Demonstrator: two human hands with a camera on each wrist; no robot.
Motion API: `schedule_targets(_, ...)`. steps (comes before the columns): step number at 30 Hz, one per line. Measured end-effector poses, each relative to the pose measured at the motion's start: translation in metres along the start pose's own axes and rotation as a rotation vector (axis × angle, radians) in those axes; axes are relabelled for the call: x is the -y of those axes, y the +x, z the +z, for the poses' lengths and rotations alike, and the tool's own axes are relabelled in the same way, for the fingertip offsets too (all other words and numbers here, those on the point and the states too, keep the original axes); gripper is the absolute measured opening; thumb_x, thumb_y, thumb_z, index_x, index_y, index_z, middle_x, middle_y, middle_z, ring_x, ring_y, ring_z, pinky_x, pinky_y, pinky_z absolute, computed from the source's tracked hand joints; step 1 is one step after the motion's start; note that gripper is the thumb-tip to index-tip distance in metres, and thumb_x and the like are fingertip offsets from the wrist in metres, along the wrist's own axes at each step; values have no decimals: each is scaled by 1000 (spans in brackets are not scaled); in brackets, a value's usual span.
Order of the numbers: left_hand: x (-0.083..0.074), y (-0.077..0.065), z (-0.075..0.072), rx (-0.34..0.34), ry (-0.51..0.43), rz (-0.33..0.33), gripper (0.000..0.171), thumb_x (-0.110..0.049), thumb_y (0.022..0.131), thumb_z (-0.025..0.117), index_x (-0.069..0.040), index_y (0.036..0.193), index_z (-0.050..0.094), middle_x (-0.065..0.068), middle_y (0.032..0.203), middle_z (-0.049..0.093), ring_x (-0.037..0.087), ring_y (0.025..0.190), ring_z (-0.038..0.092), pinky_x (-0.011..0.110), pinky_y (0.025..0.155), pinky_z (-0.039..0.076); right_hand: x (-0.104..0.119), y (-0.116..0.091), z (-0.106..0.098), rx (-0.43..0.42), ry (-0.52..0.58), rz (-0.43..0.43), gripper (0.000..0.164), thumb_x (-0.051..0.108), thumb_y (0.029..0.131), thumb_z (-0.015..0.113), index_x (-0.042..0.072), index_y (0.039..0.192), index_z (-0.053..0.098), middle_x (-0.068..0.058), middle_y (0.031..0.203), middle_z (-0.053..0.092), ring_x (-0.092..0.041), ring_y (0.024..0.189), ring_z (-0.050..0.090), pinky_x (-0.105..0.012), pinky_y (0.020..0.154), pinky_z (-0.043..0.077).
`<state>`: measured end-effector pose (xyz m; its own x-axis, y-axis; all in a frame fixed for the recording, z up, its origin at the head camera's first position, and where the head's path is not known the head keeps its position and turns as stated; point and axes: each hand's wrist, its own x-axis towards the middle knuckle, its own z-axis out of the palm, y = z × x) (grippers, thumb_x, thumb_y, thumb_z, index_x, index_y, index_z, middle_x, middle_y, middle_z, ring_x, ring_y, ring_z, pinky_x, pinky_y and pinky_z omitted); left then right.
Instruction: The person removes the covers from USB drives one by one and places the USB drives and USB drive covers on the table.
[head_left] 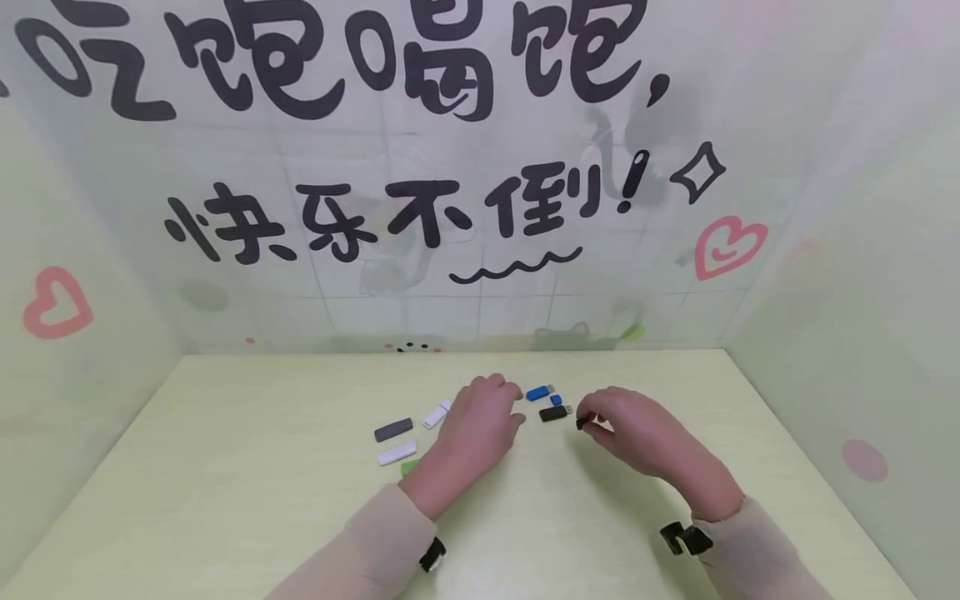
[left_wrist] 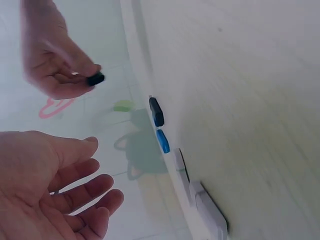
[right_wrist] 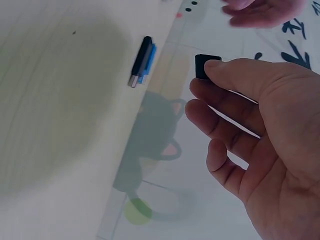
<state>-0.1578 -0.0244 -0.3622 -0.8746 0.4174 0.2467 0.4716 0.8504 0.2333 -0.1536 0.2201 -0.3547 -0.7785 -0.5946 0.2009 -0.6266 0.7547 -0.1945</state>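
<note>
Between thumb and fingertips, my right hand [head_left: 633, 429] pinches a small black USB stick cap [right_wrist: 202, 65] above the table. To its left lies a black USB stick [head_left: 553, 413] with its metal plug bare. Just behind that are a blue USB stick [head_left: 538, 392], plug also exposed, and its small blue cap [head_left: 556, 400]. My left hand [head_left: 480, 425] hovers left of these sticks with loosely bent fingers and nothing in them; its thumb [left_wrist: 80, 149] stands apart from the fingers in the left wrist view.
Left of my left hand lie a dark grey USB stick [head_left: 393, 430], a white one [head_left: 397, 452] and another white one [head_left: 437, 414]. A green object [head_left: 408, 467] is partly hidden by my left wrist. A printed wall [head_left: 420, 317] closes the table's far edge.
</note>
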Motion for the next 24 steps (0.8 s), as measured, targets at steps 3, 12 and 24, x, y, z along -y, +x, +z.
schedule_targets(3, 6, -15, -6, -31, -8, 5, 27, -27, 91, 72, -10, 112, 72, 2, 101, 65, 23, 91, 60, 35, 79, 50, -7, 6, 7, 31, -3, 10, 11, 9, 87, 74, 15, 96, 72, 11, 91, 65, -11, 84, 61, -28, 75, 52)
schedule_targets(12, 27, -58, -22, -145, 53, 60, 34, -32, 85, 77, -13, 111, 71, -2, 99, 62, 20, 86, 56, 32, 71, 46, -30, 19, 26, 108, 64, 61, 11, 7, 89, 71, 14, 97, 72, 10, 91, 65, -7, 82, 59, -29, 75, 52)
schedule_targets(24, 46, -93, -33, -183, 91, 31, 42, -35, 80, 80, -14, 115, 70, -1, 106, 61, 21, 92, 56, 33, 74, 44, -42, 26, 36, 143, 110, 61, 12, 6, 90, 69, 14, 99, 72, 9, 93, 65, -7, 82, 58, -29, 76, 52)
